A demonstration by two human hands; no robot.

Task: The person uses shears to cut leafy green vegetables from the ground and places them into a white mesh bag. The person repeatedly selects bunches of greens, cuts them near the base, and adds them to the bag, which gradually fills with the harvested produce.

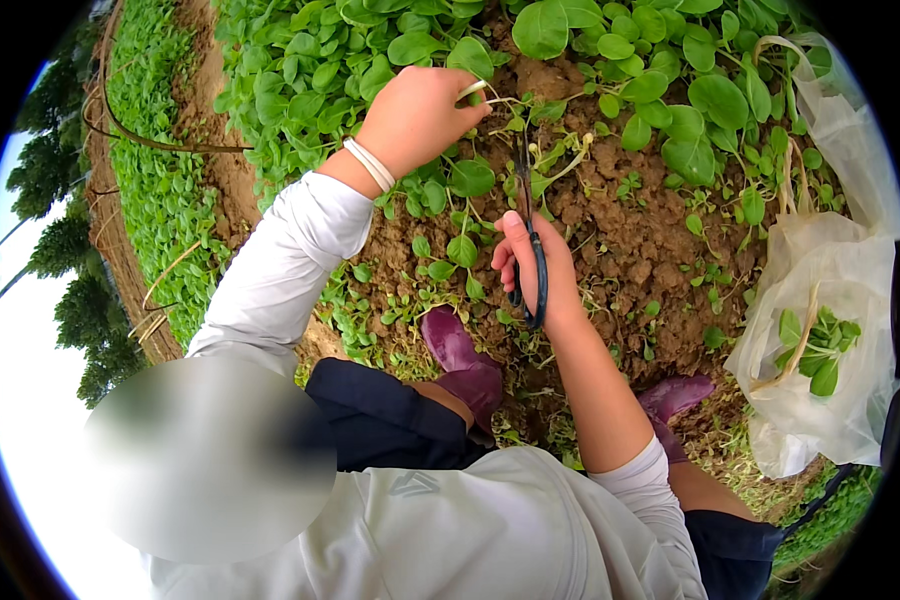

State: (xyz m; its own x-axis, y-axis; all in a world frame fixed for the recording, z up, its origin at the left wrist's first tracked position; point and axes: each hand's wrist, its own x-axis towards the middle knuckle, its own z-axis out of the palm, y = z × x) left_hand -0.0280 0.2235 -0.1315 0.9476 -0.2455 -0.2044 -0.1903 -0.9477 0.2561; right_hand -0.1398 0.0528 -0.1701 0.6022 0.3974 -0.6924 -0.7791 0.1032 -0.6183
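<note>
My left hand (431, 112) pinches the pale stem of a leafy green plant (468, 56) between thumb and fingers, at the edge of a dense bed of greens. Below and to the right of it, my right hand (544, 266) holds a pair of scissors (523, 187) by the dark handles. The blades point away from me, among small stems and leaves just above the soil. Whether the blades are apart is hard to tell. A small plant with a pale stem (570, 161) lies right of the blades.
Right of me sits a translucent plastic bag (810, 247) with cut leafy greens (821, 349) in it. Brown clumpy soil (630, 247) with small seedlings lies before me. My purple boots (457, 349) stand on the ground. A curved rod (187, 148) arches at the left.
</note>
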